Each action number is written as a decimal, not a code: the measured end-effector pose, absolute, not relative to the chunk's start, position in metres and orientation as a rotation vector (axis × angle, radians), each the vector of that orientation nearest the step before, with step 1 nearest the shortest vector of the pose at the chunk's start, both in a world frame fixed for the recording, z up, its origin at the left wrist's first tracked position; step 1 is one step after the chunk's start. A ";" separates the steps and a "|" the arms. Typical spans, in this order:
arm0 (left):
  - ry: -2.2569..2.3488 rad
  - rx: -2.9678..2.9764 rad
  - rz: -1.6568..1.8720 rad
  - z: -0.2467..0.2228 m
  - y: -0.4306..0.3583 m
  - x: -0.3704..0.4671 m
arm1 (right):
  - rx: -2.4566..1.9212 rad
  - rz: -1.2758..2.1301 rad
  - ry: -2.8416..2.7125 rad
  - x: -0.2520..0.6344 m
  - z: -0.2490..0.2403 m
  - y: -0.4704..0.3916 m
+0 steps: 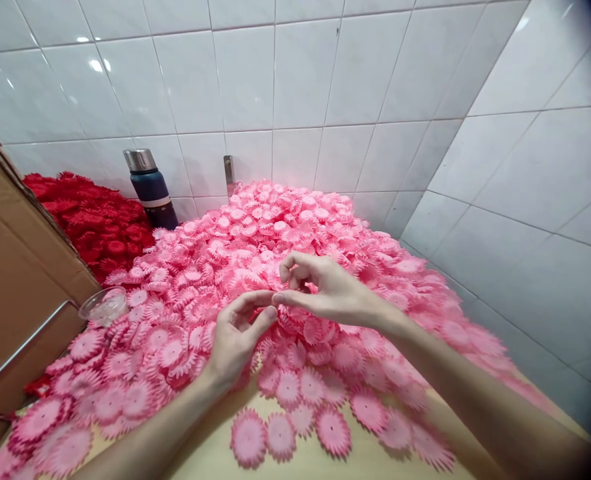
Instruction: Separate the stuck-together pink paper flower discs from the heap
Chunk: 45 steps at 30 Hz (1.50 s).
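Observation:
My left hand (pixel 240 333) is raised over the heap, its thumb and forefinger brought together in a pinch. Right against those fingertips is my right hand (pixel 320 290), its thumb and fingers curled. Whatever the fingertips hold is too small to make out. Below and behind both hands spreads a large pile of pink fringed paper flowers (pixel 255 227), round with toothed edges and a small dark hole in the middle. Several single pink flowers (pixel 333 430) lie flat nearer to me, between my forearms.
A pale wooden tabletop (pixel 200 453) shows at the front. A cardboard box (pixel 20 267) stands at left, beside a clear plastic bowl (pixel 104 305). Red flowers (pixel 95 213) are heaped behind it, next to a dark blue bottle (pixel 154 193). White tiled walls (pixel 245 73) close the back and right.

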<state>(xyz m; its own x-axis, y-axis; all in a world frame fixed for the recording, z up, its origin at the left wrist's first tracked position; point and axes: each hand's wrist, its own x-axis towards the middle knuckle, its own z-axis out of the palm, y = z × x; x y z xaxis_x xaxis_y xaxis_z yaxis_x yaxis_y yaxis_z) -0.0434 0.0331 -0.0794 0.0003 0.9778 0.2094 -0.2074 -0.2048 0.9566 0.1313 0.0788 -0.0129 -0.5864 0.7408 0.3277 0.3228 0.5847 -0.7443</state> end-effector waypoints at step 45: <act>0.986 1.230 1.621 -0.068 0.028 -0.046 | -1.185 0.764 -2.763 0.156 0.004 0.031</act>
